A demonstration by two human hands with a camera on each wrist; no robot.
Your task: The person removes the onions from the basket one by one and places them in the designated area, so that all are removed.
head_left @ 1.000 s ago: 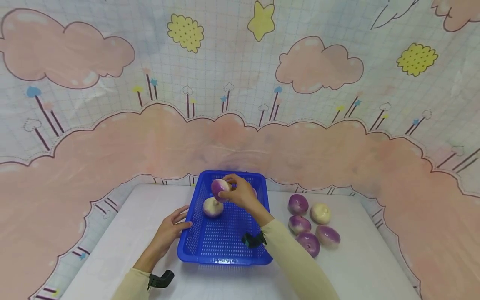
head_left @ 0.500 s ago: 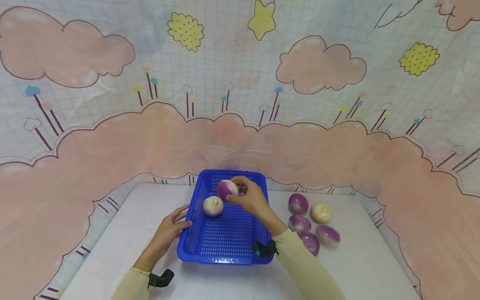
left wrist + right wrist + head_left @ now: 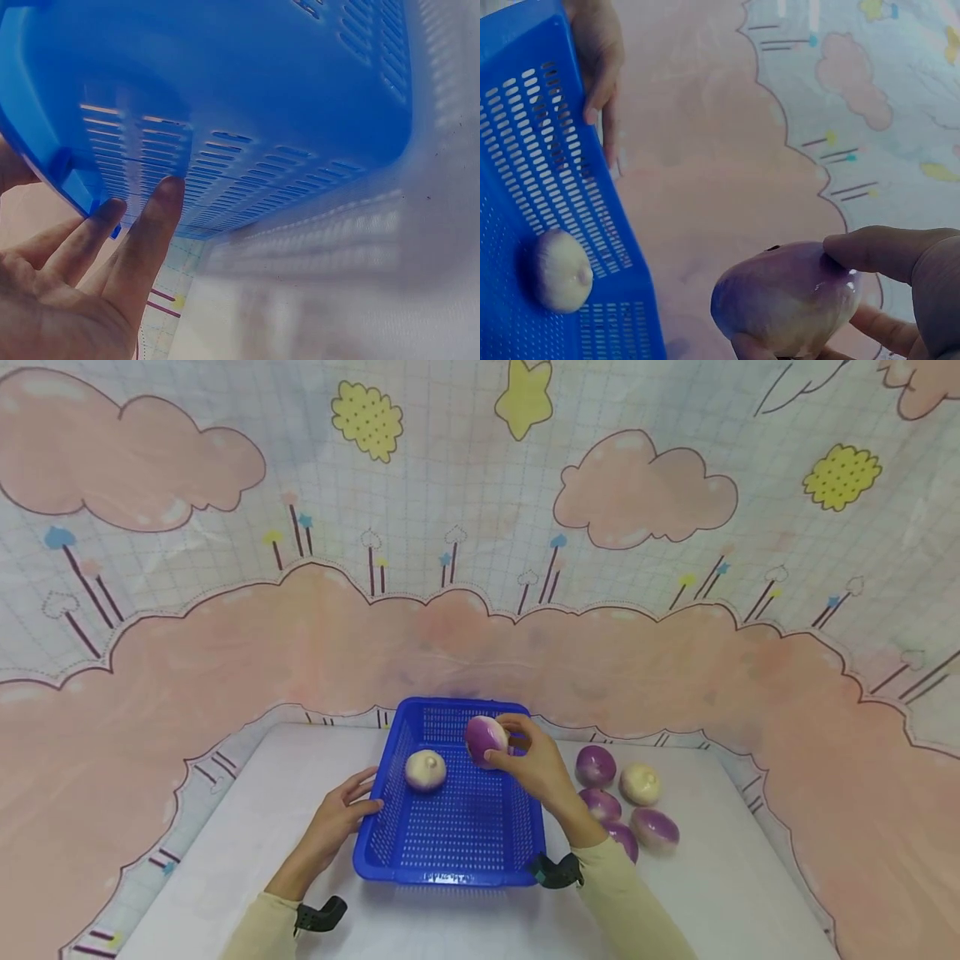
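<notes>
A blue perforated basket [image 3: 450, 878] [image 3: 285, 82] stands on the white table. One white and purple turnip [image 3: 425, 771] [image 3: 564, 271] lies inside it at the left. My right hand [image 3: 538, 768] [image 3: 900, 277] pinches a second purple and white turnip [image 3: 484, 741] [image 3: 784, 298] between thumb and fingers, above the basket's right back part. At the basket's left side, my left hand [image 3: 336, 821] [image 3: 90, 285] rests with fairly straight fingers against the outer wall, its thumb at the rim.
Several turnips lie on the white table [image 3: 720, 877] right of the basket: a pale one [image 3: 641, 785] and purple ones, such as one at the back [image 3: 596, 766] and one at the far right [image 3: 655, 829]. My right forearm partly covers the nearest. A patterned cloth [image 3: 480, 652] hangs behind.
My right hand has moved to the right with the turnip in its grip, from above the basket's left back part to its right back part. My left hand stays at the basket's left side.
</notes>
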